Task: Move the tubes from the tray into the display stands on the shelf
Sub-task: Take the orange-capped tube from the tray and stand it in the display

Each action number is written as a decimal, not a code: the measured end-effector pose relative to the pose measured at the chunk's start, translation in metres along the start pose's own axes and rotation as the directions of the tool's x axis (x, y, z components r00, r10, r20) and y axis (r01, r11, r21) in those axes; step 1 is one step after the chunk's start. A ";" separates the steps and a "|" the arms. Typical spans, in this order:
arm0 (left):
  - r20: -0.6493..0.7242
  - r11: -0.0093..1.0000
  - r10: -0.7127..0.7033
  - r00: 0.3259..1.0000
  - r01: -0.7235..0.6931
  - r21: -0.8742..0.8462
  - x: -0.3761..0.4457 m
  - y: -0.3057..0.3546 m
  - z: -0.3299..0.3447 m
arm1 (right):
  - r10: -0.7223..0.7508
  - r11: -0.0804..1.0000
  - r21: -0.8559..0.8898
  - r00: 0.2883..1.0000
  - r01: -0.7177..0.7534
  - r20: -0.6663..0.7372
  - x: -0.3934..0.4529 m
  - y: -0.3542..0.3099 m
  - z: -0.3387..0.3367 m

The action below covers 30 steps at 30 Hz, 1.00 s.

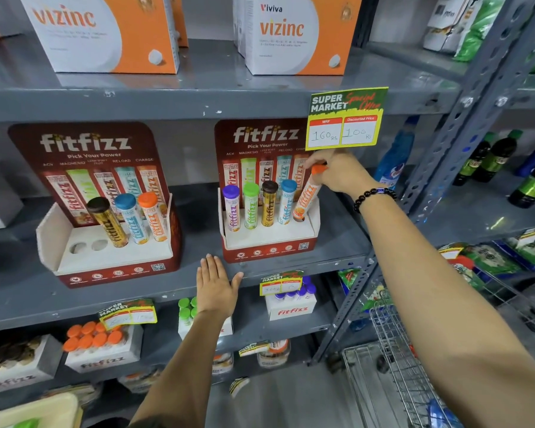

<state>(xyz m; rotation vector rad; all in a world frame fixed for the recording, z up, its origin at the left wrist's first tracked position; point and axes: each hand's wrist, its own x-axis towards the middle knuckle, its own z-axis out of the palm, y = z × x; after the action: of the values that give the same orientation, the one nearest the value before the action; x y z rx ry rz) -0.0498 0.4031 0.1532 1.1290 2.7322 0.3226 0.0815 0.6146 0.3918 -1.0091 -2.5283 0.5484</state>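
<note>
**Orange tube going into the right-hand stand**

The right hand (337,173) has its grip clamped on the cap of an orange tube (306,199), which leans to the left with its foot at the last hole of the right display stand (269,239). Four tubes already stand upright there: purple (231,208), green (251,205), brown (269,203) and blue (286,202).

The left hand (215,285) lies flat, fingers spread and holding nothing, on the front edge of the grey metal shelf (198,261) between the two stands.

The left display stand (112,251) holds three tilted tubes, brown, blue and orange, beside two bare holes.

A yellow price tag (345,118) hangs from the shelf above, where white and orange boxes (102,32) sit. Below, white cartons carry orange-capped (90,338), green-capped and purple-capped tubes. The shelves are scuffed grey steel on perforated uprights. To the right are dark bottles (501,159), green packets and a wire trolley (396,359). A pale tray corner (34,409) shows at bottom left.
</note>
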 end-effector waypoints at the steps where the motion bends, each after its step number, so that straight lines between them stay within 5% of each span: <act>1: -0.001 1.000 -0.001 1.000 0.001 -0.001 0.000 0.000 0.000 | 0.013 1.000 -0.004 1.000 -0.013 0.000 0.002 0.001 0.002; 30: -0.018 0.999 -0.021 1.000 0.022 0.044 0.005 0.000 0.007 | -0.061 0.995 -0.069 0.996 0.065 0.060 0.018 0.031 0.050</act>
<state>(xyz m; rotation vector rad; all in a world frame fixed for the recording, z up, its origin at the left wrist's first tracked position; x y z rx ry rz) -0.0516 0.4072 0.1457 1.1116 2.7785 0.2714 0.0632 0.6371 0.3376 -0.9466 -2.6379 0.4795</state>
